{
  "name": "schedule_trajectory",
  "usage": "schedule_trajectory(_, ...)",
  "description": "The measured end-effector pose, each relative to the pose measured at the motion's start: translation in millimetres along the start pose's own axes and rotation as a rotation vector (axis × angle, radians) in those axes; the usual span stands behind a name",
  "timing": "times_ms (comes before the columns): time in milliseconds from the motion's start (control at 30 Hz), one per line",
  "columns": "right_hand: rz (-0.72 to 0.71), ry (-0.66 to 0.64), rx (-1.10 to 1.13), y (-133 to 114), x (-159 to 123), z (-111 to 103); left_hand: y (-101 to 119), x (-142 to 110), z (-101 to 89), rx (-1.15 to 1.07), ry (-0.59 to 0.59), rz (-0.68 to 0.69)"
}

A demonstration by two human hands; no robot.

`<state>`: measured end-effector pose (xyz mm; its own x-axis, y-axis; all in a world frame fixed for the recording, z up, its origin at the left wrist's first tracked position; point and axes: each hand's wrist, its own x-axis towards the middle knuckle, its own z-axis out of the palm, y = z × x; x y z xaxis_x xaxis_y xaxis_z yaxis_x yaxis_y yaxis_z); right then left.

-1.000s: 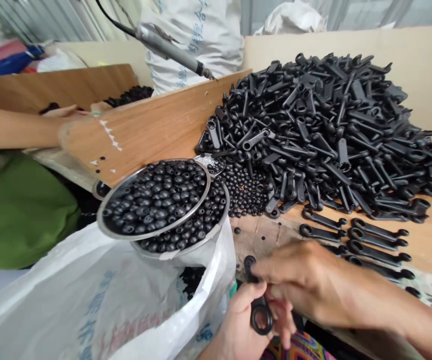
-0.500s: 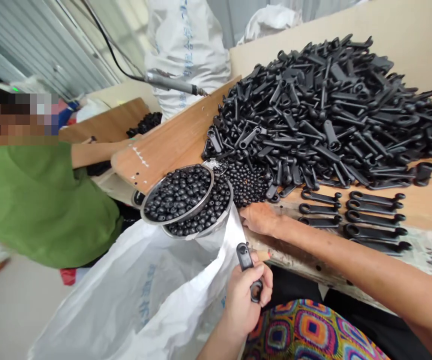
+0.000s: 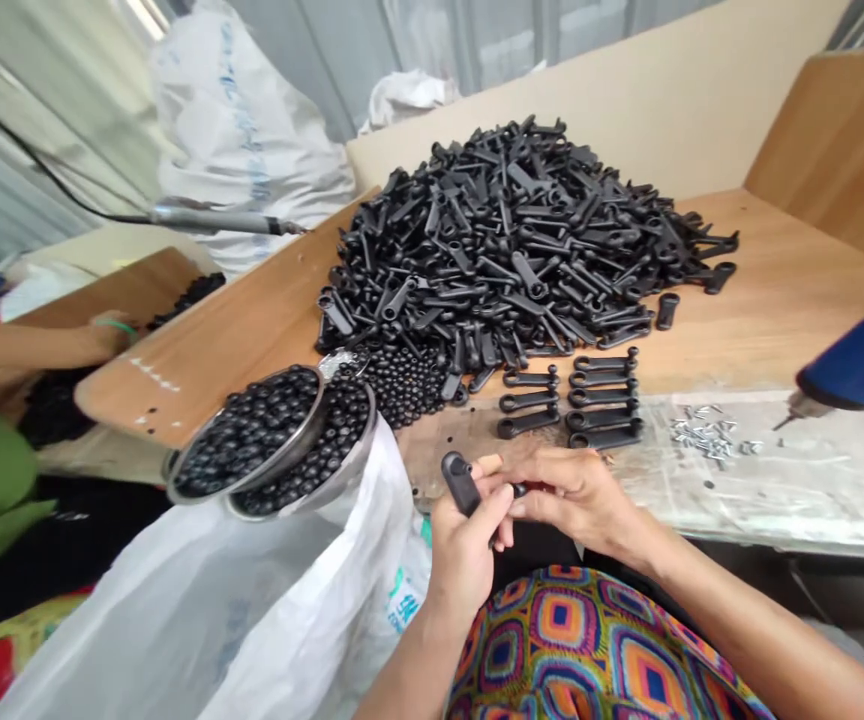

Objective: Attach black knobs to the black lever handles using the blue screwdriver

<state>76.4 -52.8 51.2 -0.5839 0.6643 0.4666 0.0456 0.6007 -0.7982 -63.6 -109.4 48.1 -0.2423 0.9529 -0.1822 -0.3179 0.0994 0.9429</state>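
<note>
My left hand [image 3: 462, 550] is closed round a black plastic handle piece [image 3: 460, 482], whose upper end sticks up above my fingers. My right hand [image 3: 571, 495] meets it from the right, fingers pinched at the piece's lower end; whatever small part it may hold is hidden. Both hands hover over my lap at the front edge of the wooden table [image 3: 777, 300]. Just beyond them lie two short rows of black handle pieces [image 3: 571, 402], laid side by side. Behind those rises a big heap of the same pieces [image 3: 507, 240].
Two stacked metal bowls [image 3: 267, 445] full of black beads rest on an open white sack [image 3: 199, 610] at my left. Loose beads [image 3: 402, 380] lie beside them. Small metal screws [image 3: 706, 432] are scattered at right, near a blue tool [image 3: 859, 365]. Another person's arm [image 3: 34, 342] reaches in at far left.
My right hand has drawn back from the loose beads on the table to the piece in my left hand. The view has swung right and the blue tool came into sight.
</note>
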Motion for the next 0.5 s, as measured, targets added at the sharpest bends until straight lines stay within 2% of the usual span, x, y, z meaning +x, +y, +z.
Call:
schedule_trajectory(100, -0.042, 0.052, -0.112, 0.7, -12.0, -7.6, -4.3, 3.3, 13.4, 0.005, -0.047, -0.043)
schedule_trajectory(333, -0.134, 0.302, -0.280, 11.0, -37.9, -12.5, -10.0, 9.8, 35.0, -0.257, -0.221, -0.264)
schedule_trajectory(500, -0.228, 0.333, -0.343, 16.9, -44.5, -14.4, -16.4, 11.3, 43.8, -0.244, -0.242, -0.287)
